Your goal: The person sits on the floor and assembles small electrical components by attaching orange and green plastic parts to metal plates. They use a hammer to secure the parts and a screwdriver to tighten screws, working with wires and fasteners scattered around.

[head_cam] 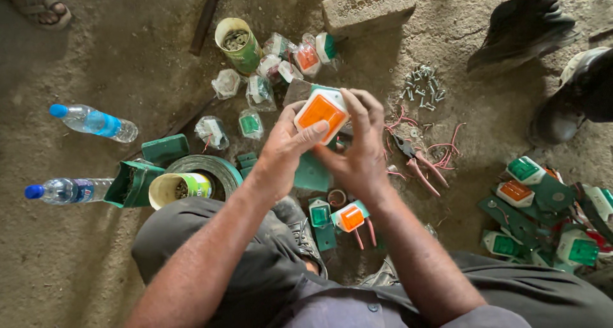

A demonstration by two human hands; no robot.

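Both hands are up at centre frame, left hand (287, 152) and right hand (361, 152) pinching the orange lamp unit (321, 113) by its white rim, seemingly fitting it. At 11 o'clock, clear packets (250, 92) of green and orange lamps; beyond, a green can (237, 45).

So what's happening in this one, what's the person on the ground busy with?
A person sitting on a dirt floor holds a small white lamp with an orange lens in both hands: the left hand grips its lower edge, the right hand wraps its right side. More lamps in plastic bags lie ahead, pliers and loose screws to the right, and two water bottles to the left.
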